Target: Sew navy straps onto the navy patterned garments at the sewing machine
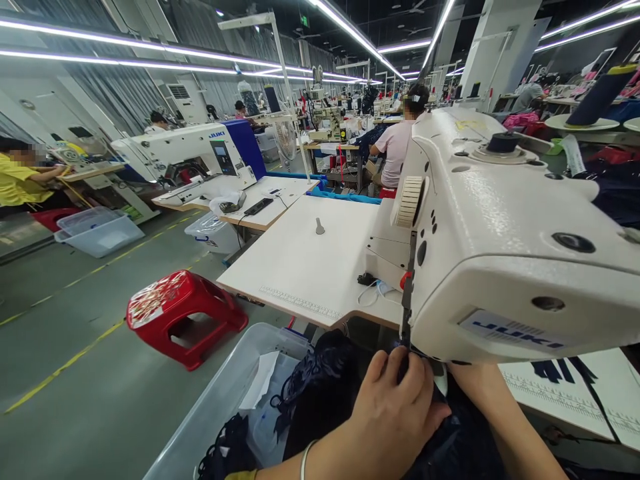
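My left hand (393,413), with a bangle at the wrist, is closed with its fingers bent together on dark navy fabric (463,433) below the needle end of a white JUKI sewing machine (525,213). Under the machine head, my right hand (473,383) reaches in from the right. Its fingers are hidden behind the head and the fabric. The navy fabric hangs down between my forearms. The needle and presser foot are largely covered by my left fingers.
A white table (310,260) with a printed ruler extends left of the machine. Below it stands a clear plastic bin (200,427) with navy pieces and cords. A red stool (185,313) is on the floor at left. Navy strips (560,370) lie at right. Other people sit at machines beyond.
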A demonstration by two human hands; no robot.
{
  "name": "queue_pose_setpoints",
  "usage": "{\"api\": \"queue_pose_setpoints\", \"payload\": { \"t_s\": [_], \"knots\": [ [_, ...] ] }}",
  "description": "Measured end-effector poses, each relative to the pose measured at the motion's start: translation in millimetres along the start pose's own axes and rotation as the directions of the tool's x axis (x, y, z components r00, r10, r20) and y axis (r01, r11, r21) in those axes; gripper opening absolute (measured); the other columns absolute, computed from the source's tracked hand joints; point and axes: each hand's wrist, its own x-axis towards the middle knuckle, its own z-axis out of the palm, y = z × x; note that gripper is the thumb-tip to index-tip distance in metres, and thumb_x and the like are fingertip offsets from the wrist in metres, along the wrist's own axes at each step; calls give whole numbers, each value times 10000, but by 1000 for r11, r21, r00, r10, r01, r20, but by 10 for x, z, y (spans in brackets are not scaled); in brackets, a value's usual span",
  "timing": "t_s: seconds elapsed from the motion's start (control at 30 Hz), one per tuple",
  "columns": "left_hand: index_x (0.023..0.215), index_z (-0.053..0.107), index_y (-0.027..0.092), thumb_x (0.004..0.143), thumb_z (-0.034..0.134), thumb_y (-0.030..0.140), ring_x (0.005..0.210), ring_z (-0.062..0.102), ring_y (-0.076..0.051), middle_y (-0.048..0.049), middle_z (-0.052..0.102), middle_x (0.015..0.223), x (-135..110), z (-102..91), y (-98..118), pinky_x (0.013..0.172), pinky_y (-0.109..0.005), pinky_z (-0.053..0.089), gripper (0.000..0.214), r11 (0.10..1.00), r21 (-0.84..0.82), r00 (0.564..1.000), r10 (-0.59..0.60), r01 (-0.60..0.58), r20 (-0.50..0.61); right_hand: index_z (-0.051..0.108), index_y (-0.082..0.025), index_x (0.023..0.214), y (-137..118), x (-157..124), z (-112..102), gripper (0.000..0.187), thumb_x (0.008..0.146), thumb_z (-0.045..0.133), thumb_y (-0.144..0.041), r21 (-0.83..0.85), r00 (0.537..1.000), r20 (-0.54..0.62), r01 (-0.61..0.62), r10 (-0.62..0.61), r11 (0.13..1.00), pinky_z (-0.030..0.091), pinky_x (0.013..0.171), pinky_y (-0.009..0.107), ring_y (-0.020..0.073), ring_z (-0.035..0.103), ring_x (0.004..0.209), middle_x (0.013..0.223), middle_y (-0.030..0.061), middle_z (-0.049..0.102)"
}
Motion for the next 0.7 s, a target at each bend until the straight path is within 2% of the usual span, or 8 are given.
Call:
{"api": "queue_pose_setpoints", "payload": {
  "t_s": [0.17,0.43,0.57,0.7],
  "knots": [
    [1266,575,164,994,426,476,1136,524,-218,-39,602,1236,-13,-25,-32,950,-375,376,440,999,4,999,32,-32,11,647,-298,635,55,-34,48,266,779,446,-398,31,998,49,23,-25,999,415,1004,546,377,632,1056,690,83,735],
    [1319,537,185,1008,428,441,1170,508,-198,-29,612,1214,-86,69,-19,1005,-348,345,418,997,9,997,72,-72,-4,662,-291,664,67,30,10,196,692,533,-435,38,998,53,-21,19,999,450,980,516,383,598,1129,782,86,758],
    [1322,537,211,1002,450,425,1190,501,-200,-39,597,1236,-122,96,-20,1003,-344,351,394,995,37,996,91,-92,16,711,-256,824,52,-21,-44,263,733,519,-412,60,995,85,-50,44,997,526,875,466,343,674,996,888,81,767],
    [1303,551,216,972,512,430,1159,526,-209,-40,595,1211,-113,103,-24,974,-349,378,395,993,66,995,96,-97,23,726,-231,856,23,-91,-50,259,773,517,-359,78,989,121,-90,80,993,557,794,428,320,707,887,869,87,772]
  ]
}}
